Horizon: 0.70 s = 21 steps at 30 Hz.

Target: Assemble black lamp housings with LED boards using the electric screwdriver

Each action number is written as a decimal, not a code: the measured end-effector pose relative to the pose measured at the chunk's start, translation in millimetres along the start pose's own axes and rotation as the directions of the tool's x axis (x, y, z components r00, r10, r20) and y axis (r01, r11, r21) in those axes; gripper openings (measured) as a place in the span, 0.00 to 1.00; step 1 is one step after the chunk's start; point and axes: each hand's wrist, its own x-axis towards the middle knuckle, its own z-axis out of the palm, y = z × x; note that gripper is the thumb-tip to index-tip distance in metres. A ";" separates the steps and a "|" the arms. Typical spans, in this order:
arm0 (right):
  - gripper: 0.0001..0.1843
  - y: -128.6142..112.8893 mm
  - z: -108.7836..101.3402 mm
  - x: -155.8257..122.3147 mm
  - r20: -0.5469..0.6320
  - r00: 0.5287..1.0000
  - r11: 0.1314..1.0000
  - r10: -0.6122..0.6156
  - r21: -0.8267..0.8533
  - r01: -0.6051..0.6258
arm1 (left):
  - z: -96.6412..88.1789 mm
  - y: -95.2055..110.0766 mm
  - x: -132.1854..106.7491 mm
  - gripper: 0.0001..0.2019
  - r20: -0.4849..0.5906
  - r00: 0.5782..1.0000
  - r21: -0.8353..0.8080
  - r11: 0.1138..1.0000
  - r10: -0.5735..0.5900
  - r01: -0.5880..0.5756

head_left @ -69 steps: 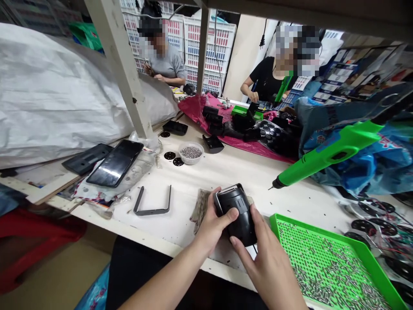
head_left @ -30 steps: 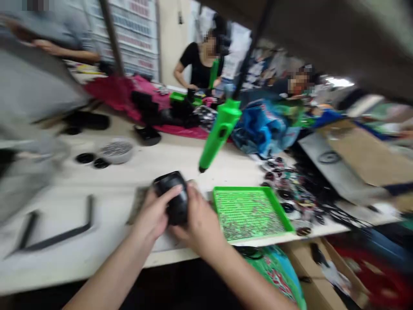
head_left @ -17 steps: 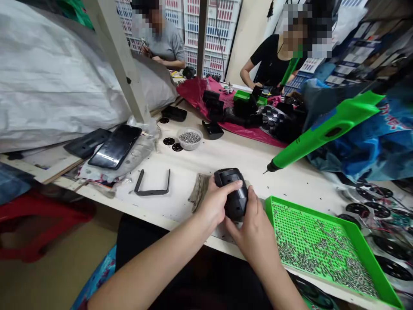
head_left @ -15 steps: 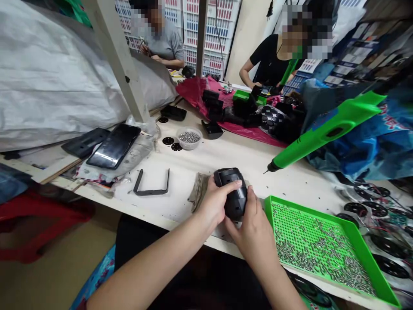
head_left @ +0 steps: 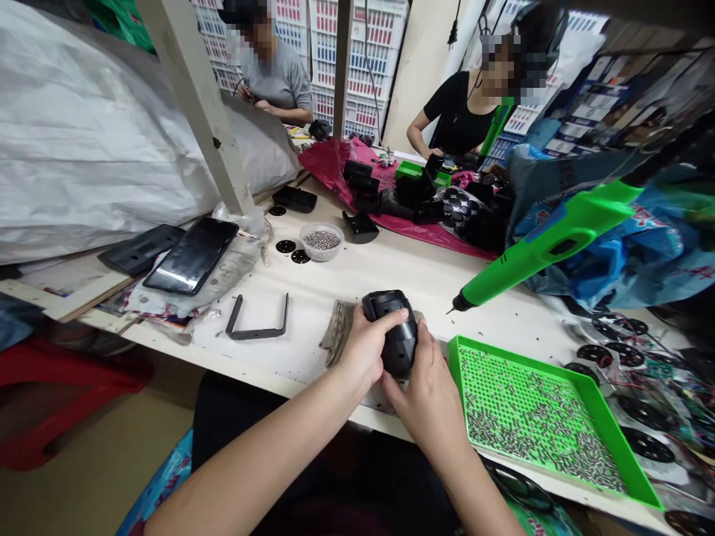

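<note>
A rounded black plastic housing (head_left: 393, 327) is held just above the front edge of the white workbench (head_left: 391, 279). My left hand (head_left: 366, 353) wraps its left side, thumb across the top. From the right and below, my right hand (head_left: 427, 387) closes on the same housing. A green electric screwdriver (head_left: 544, 244) hangs tip-down just right of my hands. To the right lies a green tray (head_left: 544, 380) holding several small screws.
A black U-shaped bracket (head_left: 257, 321), a small bowl of steel balls (head_left: 320, 241), a phone (head_left: 191, 254) and black discs lie left of my hands. Black parts sit on a pink sheet (head_left: 385, 201) farther back. Two other people work across the bench. Speaker parts with wires crowd the right edge.
The view swung right and blurred, then came back to the bench. Both hands kept hold of the black housing, which now shows its plain back instead of the metal-rimmed face.
</note>
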 end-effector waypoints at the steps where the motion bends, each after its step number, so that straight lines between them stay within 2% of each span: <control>1: 0.46 0.3 -0.7 0.2 0.007 1.000 1.000 -0.004 0.013 0.004 | -0.4 0.3 -0.4 0.22 0.001 1.000 0.008 1.000 -0.004 0.004; 5: 0.48 6.2 -3.0 2.4 0.006 1.000 1.000 -0.023 0.019 0.023 | -1.4 3.9 -0.4 0.21 0.008 0.999 0.047 0.998 -0.031 0.030; 11: 0.47 18.1 -4.0 7.9 0.060 0.991 0.992 -0.120 0.038 0.118 | -1.1 4.7 4.7 0.21 0.014 0.997 0.091 0.993 -0.078 0.077; 15: 0.49 18.9 -6.0 9.7 0.070 0.995 0.994 -0.077 0.081 0.071 | -0.1 2.3 5.3 0.20 0.000 0.999 0.093 0.994 -0.052 0.052; 17: 0.48 21.0 -10.8 9.4 0.120 0.990 0.987 -0.078 0.152 0.059 | -0.2 3.9 4.5 0.20 -0.006 0.998 0.101 0.993 -0.060 0.060; 19: 0.47 24.7 -17.7 7.0 0.170 0.983 0.974 -0.067 0.223 0.028 | -1.0 7.4 3.5 0.18 -0.014 0.997 0.113 0.990 -0.078 0.079; 21: 0.42 28.4 -24.8 1.9 0.172 0.985 0.968 -0.013 0.248 -0.030 | -2.2 11.4 3.1 0.15 -0.025 0.996 0.123 0.988 -0.089 0.092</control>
